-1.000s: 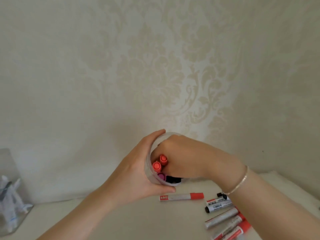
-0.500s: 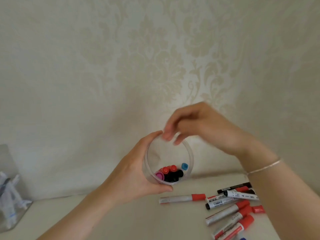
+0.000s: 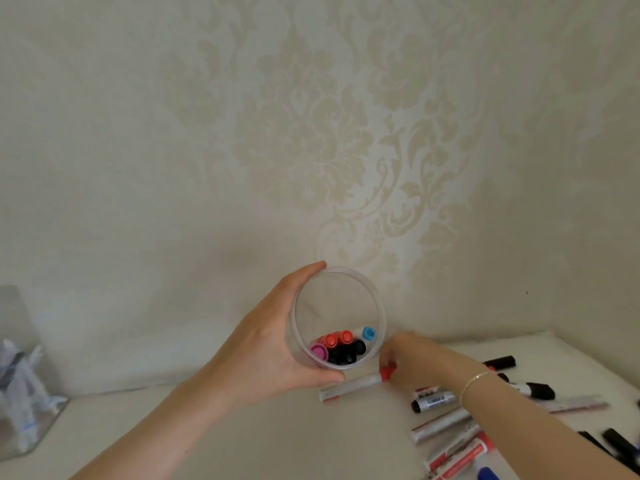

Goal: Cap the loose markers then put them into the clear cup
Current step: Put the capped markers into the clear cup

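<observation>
Left hand (image 3: 273, 355): wrapped round the clear cup (image 3: 339, 317), thumb up at the far rim, fingertips curling under the near wall. A firm, full-hand grip, cup tipped so its mouth faces the camera.
Clear cup: held against the left palm, above the bench (image 3: 277, 434); inside sit capped markers, ends up: two red caps (image 3: 337, 338), a pink one (image 3: 318, 351), a blue one (image 3: 369, 333) and a cluster of black ones (image 3: 348, 353).
Right hand (image 3: 412, 358): down on the bench just right of the cup, fingers bunched at the red cap of the red-capped marker (image 3: 353, 386). The grip looks pinched on that cap end (motion blur here, so the exact finger placement is hard to read).
Red-capped marker: lying flat on the bench, just below the cup and touching the right fingertips at its cap end, barrel running away to the left, toward the left hand's fingertips.
Loose markers (image 3: 446, 424): scattered on the bench under and right of the right forearm, black-capped and red-capped ones, some crossing each other; well apart from the cup.
Bracelet (image 3: 476, 379): thin, on the right wrist.
Clear container (image 3: 24, 386): far left on the bench, contents indistinct.
</observation>
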`<act>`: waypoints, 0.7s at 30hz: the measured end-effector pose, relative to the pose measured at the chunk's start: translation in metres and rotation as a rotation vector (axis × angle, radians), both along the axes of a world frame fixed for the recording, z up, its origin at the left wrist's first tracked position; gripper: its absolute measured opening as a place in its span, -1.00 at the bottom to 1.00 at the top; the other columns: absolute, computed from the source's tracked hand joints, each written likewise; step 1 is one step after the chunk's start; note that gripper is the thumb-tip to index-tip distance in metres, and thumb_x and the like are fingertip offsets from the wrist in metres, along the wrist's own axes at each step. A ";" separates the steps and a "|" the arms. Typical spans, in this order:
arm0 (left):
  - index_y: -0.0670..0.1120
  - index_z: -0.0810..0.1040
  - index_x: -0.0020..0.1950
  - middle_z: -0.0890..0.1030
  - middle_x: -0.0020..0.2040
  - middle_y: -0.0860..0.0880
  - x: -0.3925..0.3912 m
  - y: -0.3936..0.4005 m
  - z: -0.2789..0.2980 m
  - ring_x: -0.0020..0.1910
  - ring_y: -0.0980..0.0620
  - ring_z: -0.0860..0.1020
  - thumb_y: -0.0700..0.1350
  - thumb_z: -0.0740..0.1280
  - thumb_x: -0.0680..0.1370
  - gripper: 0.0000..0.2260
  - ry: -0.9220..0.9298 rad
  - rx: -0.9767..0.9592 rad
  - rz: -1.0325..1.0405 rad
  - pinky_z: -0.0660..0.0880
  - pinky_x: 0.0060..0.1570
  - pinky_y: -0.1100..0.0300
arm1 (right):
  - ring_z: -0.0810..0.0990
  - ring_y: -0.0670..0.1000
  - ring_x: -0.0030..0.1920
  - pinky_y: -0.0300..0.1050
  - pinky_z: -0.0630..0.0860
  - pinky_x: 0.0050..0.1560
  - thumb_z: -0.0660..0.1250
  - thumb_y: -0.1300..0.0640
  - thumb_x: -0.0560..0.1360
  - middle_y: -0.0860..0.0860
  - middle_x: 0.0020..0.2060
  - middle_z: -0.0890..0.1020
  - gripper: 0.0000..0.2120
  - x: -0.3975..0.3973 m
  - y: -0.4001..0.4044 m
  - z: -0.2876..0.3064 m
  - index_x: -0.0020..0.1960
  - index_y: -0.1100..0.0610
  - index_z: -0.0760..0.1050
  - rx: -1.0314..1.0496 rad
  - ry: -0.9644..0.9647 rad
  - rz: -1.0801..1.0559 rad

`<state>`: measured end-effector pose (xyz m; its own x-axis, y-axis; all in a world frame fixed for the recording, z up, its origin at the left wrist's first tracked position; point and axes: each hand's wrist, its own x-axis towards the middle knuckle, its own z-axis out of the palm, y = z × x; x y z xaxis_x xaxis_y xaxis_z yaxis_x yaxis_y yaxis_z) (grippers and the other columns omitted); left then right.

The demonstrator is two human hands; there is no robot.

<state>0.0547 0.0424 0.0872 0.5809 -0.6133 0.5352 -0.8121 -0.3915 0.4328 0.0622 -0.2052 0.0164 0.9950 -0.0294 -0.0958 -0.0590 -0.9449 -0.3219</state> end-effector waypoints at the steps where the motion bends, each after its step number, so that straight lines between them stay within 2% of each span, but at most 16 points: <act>1: 0.38 0.13 0.37 0.22 0.34 0.50 0.000 0.001 0.000 0.33 0.50 0.22 0.10 0.64 0.12 -0.02 -0.001 -0.001 0.003 0.14 0.16 0.65 | 0.60 -0.08 -0.14 -0.30 0.50 -0.12 0.39 0.18 0.41 -0.02 -0.10 0.69 -0.88 -0.001 -0.004 0.011 -0.09 0.05 0.66 0.090 -0.049 0.002; 4: 0.37 0.14 0.38 0.23 0.34 0.50 0.001 0.003 0.000 0.32 0.50 0.23 0.11 0.64 0.11 -0.01 -0.012 0.002 0.015 0.14 0.15 0.65 | 0.64 -0.07 -0.24 -0.30 0.54 -0.16 0.45 0.25 0.38 0.06 -0.22 0.71 -0.89 -0.017 -0.017 0.069 -0.10 0.14 0.68 0.399 -0.259 0.015; 7: 0.36 0.14 0.38 0.22 0.34 0.50 0.001 0.003 -0.001 0.32 0.49 0.23 0.11 0.64 0.11 -0.01 -0.024 0.010 0.023 0.14 0.16 0.65 | 0.59 -0.03 -0.37 -0.24 0.53 -0.22 0.42 0.40 0.36 0.16 -0.29 0.66 -0.88 -0.048 -0.025 0.135 -0.15 0.23 0.62 0.642 -0.592 0.030; 9: 0.34 0.15 0.38 0.22 0.34 0.49 0.002 0.001 -0.002 0.32 0.49 0.23 0.11 0.64 0.11 -0.01 -0.026 0.008 0.022 0.14 0.16 0.65 | 0.54 0.02 -0.42 -0.16 0.50 -0.26 0.42 0.38 0.34 0.12 -0.34 0.62 -0.88 -0.073 -0.021 0.170 -0.21 0.20 0.58 0.794 -0.799 0.123; 11: 0.34 0.15 0.39 0.23 0.34 0.48 0.002 -0.001 -0.003 0.32 0.48 0.24 0.12 0.64 0.10 -0.01 -0.019 0.004 0.021 0.15 0.16 0.64 | 0.53 0.04 -0.44 -0.18 0.50 -0.32 0.37 0.34 0.31 0.10 -0.37 0.60 -0.92 -0.093 -0.008 0.190 -0.23 0.19 0.56 0.884 -0.865 0.298; 14: 0.36 0.14 0.39 0.28 0.35 0.44 0.001 -0.008 -0.002 0.33 0.42 0.29 0.19 0.60 0.08 -0.01 -0.009 -0.012 0.008 0.19 0.19 0.60 | 0.57 0.03 -0.40 -0.19 0.54 -0.30 0.39 0.38 0.32 0.11 -0.34 0.61 -0.91 -0.107 0.021 0.187 -0.22 0.24 0.57 0.776 -0.804 0.463; 16: 0.41 0.12 0.36 0.29 0.34 0.45 -0.002 -0.013 0.000 0.33 0.41 0.30 0.23 0.57 0.06 -0.02 0.000 -0.031 0.001 0.20 0.19 0.59 | 0.63 0.00 -0.29 -0.17 0.59 -0.14 0.42 0.40 0.36 0.04 -0.30 0.65 -0.88 -0.107 0.034 0.175 -0.15 0.23 0.60 0.585 -0.774 0.463; 18: 0.44 0.10 0.36 0.29 0.34 0.45 -0.005 -0.018 0.002 0.34 0.42 0.29 0.24 0.56 0.07 -0.02 -0.002 -0.041 -0.009 0.19 0.19 0.60 | 0.64 -0.09 -0.19 -0.20 0.54 -0.01 0.40 0.32 0.39 -0.05 -0.27 0.67 -0.86 -0.101 0.038 0.160 -0.11 0.13 0.63 0.343 -0.753 0.432; 21: 0.40 0.11 0.37 0.28 0.35 0.45 -0.010 -0.025 0.005 0.34 0.45 0.25 0.19 0.61 0.08 -0.01 -0.016 -0.049 -0.034 0.14 0.18 0.63 | 0.52 -0.14 -0.13 -0.26 0.39 0.03 0.37 0.15 0.40 -0.16 -0.27 0.65 -0.87 -0.095 0.037 0.141 -0.09 -0.01 0.63 0.035 -0.719 0.382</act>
